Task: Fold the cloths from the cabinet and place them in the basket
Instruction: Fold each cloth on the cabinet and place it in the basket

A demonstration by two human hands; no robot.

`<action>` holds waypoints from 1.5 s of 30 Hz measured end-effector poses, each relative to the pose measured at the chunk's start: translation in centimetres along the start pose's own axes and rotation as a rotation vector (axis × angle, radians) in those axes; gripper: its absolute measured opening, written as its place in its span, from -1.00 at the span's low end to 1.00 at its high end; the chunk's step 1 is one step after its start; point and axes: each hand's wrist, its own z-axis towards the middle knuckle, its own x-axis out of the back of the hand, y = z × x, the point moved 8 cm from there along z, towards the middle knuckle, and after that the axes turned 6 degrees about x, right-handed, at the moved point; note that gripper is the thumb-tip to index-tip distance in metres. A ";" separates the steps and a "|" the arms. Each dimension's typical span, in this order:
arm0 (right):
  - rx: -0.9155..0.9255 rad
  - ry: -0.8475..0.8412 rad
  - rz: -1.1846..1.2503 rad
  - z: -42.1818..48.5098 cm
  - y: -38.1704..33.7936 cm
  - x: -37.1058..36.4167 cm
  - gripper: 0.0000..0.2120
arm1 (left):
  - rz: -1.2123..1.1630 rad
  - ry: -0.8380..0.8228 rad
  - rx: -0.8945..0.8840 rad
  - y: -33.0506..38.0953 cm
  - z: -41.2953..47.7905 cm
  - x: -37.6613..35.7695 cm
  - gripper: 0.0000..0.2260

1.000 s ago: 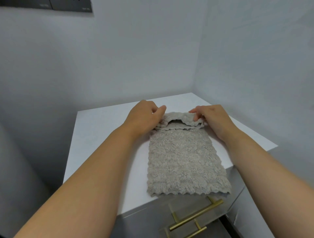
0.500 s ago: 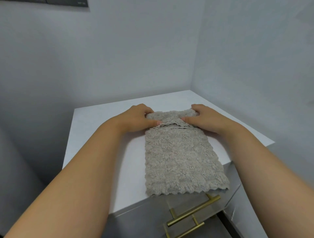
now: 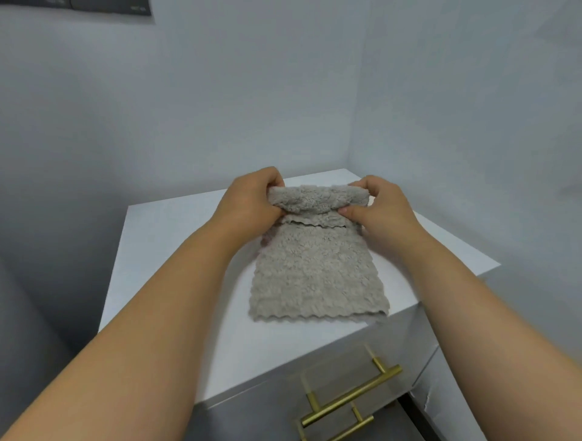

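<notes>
The left hand [image 3: 252, 201] curls its fingers over the far left corner of the grey-beige plush cloth [image 3: 315, 274], and the right hand [image 3: 384, 207] pinches the far right corner, thumb underneath. Between them the far end is raised off the white cabinet top [image 3: 176, 251] and doubled over towards the person, while the near scalloped hem lies flat close to the top's front edge.

To do this fold well, I would bring both corners forward at an even height, keep the layers pinched together so the thick pile does not slide, and set the far hem squarely on the near one before smoothing it down.

Below the top are brass handles [image 3: 349, 399] on a drawer front. The basket is out of view.

No label shows on cloth or cabinet — the dark panel [image 3: 110, 3] high on the wall carries marks too small to read
</notes>
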 end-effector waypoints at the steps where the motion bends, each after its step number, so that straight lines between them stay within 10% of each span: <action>1: 0.016 0.027 0.014 0.0 -0.4 0.2 -0.79 | 0.012 0.028 -0.028 0.2 -0.1 0.0 -0.84; 21: 0.039 -0.281 -0.448 -4.5 -3.4 -0.4 -0.84 | 0.094 -0.041 -0.145 -0.8 -6.0 -0.6 -0.85; 27: -0.049 -0.106 -0.220 -6.4 -2.2 0.1 -0.69 | 0.047 0.137 0.054 -1.9 -5.7 0.4 -0.60; 34: -0.166 -0.198 -0.245 -5.3 -0.9 -0.5 -0.75 | -0.098 -0.082 0.151 -2.8 -5.3 -0.8 -0.82; 40: -0.169 -0.317 -0.230 -4.7 -0.9 -0.7 -0.46 | -0.145 -0.257 0.237 -3.6 -4.7 -1.5 -0.39; 45: -0.165 -0.311 -0.209 -4.9 -1.4 -0.6 -0.44 | -0.268 -0.274 0.285 -3.7 -4.6 -1.5 -0.52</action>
